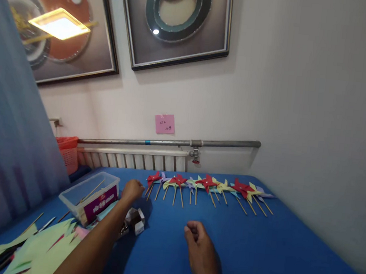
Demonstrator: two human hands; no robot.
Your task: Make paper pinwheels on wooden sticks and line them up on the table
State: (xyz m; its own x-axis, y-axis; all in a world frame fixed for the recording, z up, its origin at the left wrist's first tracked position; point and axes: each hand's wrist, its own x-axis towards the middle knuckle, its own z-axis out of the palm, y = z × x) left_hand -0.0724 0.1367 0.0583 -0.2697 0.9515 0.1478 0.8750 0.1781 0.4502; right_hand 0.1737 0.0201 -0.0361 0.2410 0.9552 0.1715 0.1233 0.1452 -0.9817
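My left hand (133, 190) reaches across the blue table, its fingers closed beside the leftmost red pinwheel (154, 177). The fingertips are close to that pinwheel's stick; whatever they hold, if anything, is hidden. My right hand (201, 253) rests low over the table, fingers loosely curled, thumb a little apart, nothing visible in it. Several paper pinwheels on thin wooden sticks lie in a row along the far side, among them another red pinwheel (207, 182) and a yellow pinwheel (224, 186). Under my left forearm, a small open box (136, 221) stands partly covered.
A clear plastic bin (89, 190) with sticks inside stands at left. Pale green paper sheets (49, 243) spread at the lower left. A blue curtain (12, 106) hangs at left; behind the table run a metal pipe (169, 143) and a radiator (134, 160). A red basket (69, 155) stands behind.
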